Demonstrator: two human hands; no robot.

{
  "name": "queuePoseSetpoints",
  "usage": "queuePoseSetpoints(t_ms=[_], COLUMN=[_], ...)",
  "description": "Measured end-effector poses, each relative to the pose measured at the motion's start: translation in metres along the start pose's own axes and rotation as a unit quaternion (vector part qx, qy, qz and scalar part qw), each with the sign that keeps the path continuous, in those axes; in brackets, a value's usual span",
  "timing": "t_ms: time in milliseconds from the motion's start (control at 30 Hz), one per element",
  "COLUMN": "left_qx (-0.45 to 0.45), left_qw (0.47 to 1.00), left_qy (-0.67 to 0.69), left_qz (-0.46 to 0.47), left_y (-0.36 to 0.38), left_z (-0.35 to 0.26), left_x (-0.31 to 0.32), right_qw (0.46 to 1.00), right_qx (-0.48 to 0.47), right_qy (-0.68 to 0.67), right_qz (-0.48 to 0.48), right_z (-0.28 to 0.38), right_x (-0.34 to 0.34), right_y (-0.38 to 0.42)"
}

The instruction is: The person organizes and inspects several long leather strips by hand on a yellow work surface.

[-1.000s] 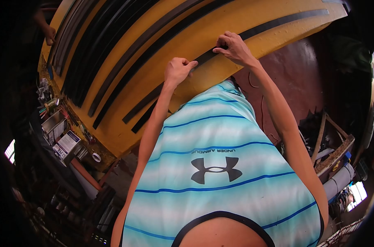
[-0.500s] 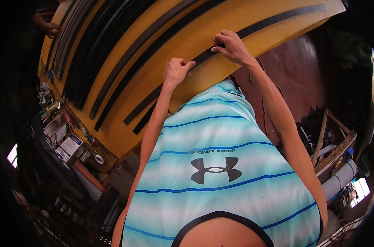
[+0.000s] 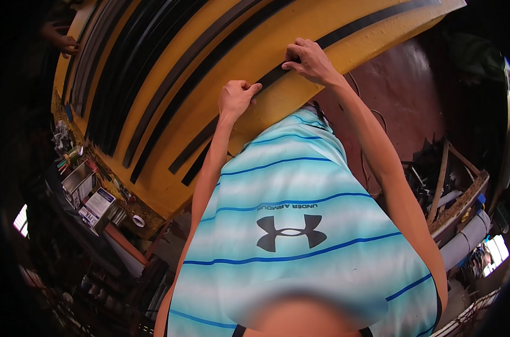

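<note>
L hand (image 3: 235, 99) & R hand (image 3: 309, 60) shifted slightly L in view. Dark strips (image 3: 110, 106) alongside; L forearm (image 3: 218, 143) hides part of flat blk strip (image 3: 273, 76), at curled hands on smooth yel. tabletop (image 3: 266, 50); can't tell if pinched.

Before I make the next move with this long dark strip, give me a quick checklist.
1. Both hands at one piece: ok; left hand and right hand are at the long dark strip.
2. Firm grip: cannot tell; the fingertips are partly hidden.
3. Strip over the table: ok; it runs along the near side of the yellow tabletop.
4. Shorter dark strip in full view: not ok; the left forearm hides part of it.
5. Other person's hand apart from yours: ok; it is at the tabletop's left side, with several strips between.
</note>
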State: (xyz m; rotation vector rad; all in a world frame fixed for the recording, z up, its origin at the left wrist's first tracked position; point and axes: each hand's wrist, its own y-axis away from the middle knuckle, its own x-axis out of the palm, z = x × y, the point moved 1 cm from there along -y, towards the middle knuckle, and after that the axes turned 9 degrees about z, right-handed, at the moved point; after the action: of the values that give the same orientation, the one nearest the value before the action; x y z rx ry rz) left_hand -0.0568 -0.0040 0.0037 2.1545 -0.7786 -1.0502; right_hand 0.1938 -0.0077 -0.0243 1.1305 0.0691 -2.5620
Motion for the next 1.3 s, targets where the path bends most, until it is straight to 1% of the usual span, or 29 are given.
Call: queuePoseSetpoints(t_ms=[200,333,400,433,500,567,633,700,767,900,967,1067,1200,1300], left_qx=[-0.008,-0.013,-0.015,-0.023,-0.006,-0.012,0.006,0.002,0.019,0.007,0.026,0.031,0.029,0.029], left_qw=[1.0,1.0,1.0,1.0,1.0,1.0,1.0,1.0,1.0,1.0,0.999,0.999,0.999,0.998], left_qy=[-0.005,-0.002,0.002,0.009,0.011,0.013,-0.004,0.005,-0.007,0.007,-0.01,-0.002,-0.004,0.001], left_qz=[0.002,0.001,0.008,0.002,-0.002,0.0,-0.019,-0.017,-0.024,-0.014,-0.035,-0.039,-0.044,-0.054], left_y=[0.0,0.003,0.001,0.002,0.002,0.002,0.002,0.002,0.002,0.002,0.002,0.004,0.006,0.007], left_z=[0.0,-0.003,-0.001,0.0,0.0,0.002,0.004,0.007,0.008,0.01,0.012,0.012,0.011,0.011], left_x=[0.0,-0.001,0.0,0.001,0.003,0.005,0.008,0.01,0.011,0.014,0.017,0.019,0.02,0.021], right_qw=[1.0,1.0,1.0,1.0,1.0,1.0,1.0,1.0,0.999,0.997,0.996,0.996,0.994,0.995], right_qx=[-0.005,-0.008,0.005,-0.004,0.007,-0.012,0.015,0.019,0.038,0.052,0.072,0.069,0.083,0.075], right_qy=[-0.011,-0.012,-0.009,-0.012,-0.003,0.0,-0.004,-0.009,-0.006,-0.011,-0.013,0.02,0.013,0.028], right_qz=[-0.003,0.014,-0.003,0.006,-0.005,-0.009,0.006,0.018,0.029,0.05,0.054,0.053,0.07,0.062], right_z=[0.0,0.002,0.004,0.006,0.008,0.007,0.009,0.011,0.015,0.02,0.023,0.023,0.025,0.025], right_x=[0.0,-0.001,-0.004,-0.004,-0.005,-0.003,-0.005,-0.007,-0.01,-0.014,-0.014,-0.014,-0.015,-0.013], right_y=[0.0,-0.001,0.0,0.0,0.002,0.002,0.001,-0.001,-0.001,-0.003,-0.002,0.0,-0.001,0.002])
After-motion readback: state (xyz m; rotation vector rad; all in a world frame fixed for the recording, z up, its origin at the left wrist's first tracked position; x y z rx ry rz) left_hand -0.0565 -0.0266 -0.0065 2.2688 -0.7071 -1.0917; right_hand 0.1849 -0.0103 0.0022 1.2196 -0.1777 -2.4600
